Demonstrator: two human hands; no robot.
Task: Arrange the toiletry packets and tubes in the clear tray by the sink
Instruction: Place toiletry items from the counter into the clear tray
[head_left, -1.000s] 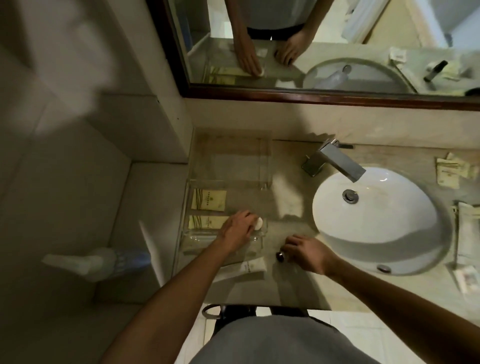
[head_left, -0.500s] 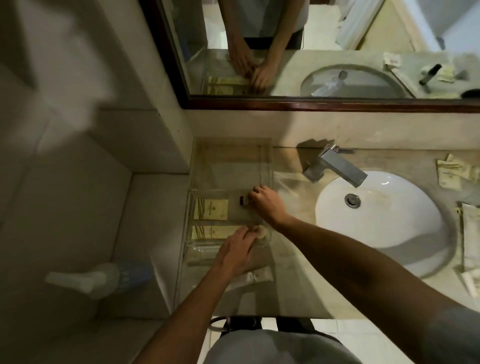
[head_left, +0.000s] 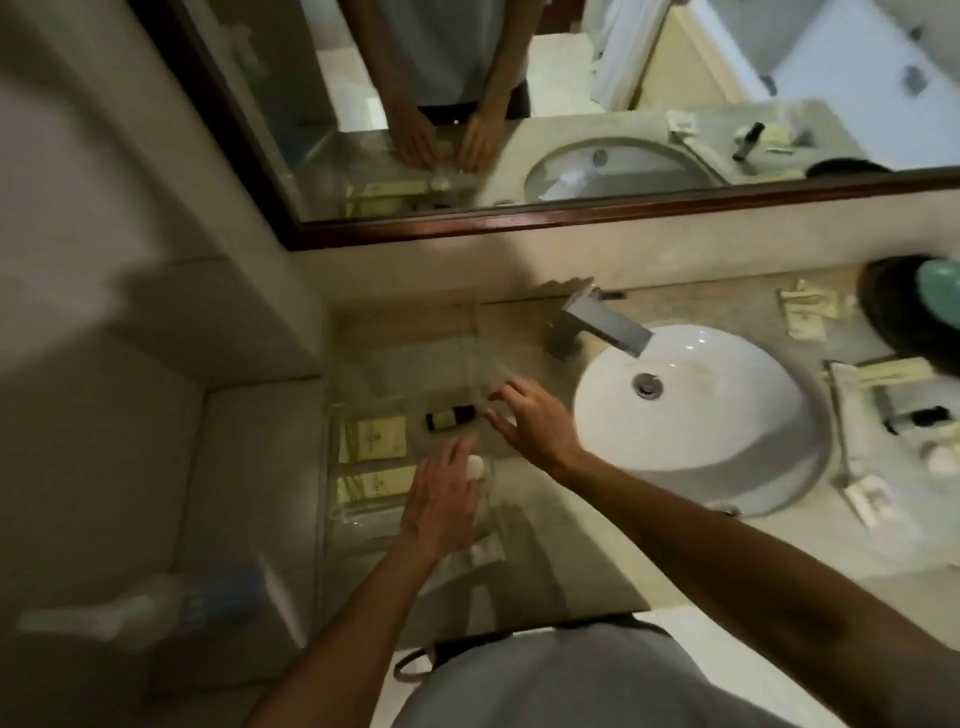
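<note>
A clear tray (head_left: 343, 512) stands on the counter left of the sink (head_left: 696, 421). Two cream packets (head_left: 371, 439) (head_left: 374, 483) lie flat in it. A small dark bottle (head_left: 451, 417) lies on its side in the tray's far compartment. My right hand (head_left: 530, 418) hovers just right of the bottle with fingers spread, holding nothing. My left hand (head_left: 441, 501) lies flat over the tray's near part, fingers straight, beside a small white round item (head_left: 475, 464). A white tube (head_left: 480, 553) lies on the counter near my left wrist, partly hidden.
A square metal tap (head_left: 597, 327) juts over the sink. Loose packets (head_left: 805, 314), a dark round object (head_left: 909, 312) and a tray of toiletries (head_left: 893, 410) sit on the counter at the right. A mirror (head_left: 519, 104) hangs behind. A tiled ledge (head_left: 249, 467) runs along the left.
My right hand carried the dark bottle from the counter's front into the tray, let go of it and drew back to the right. My left hand has flattened over the tray.
</note>
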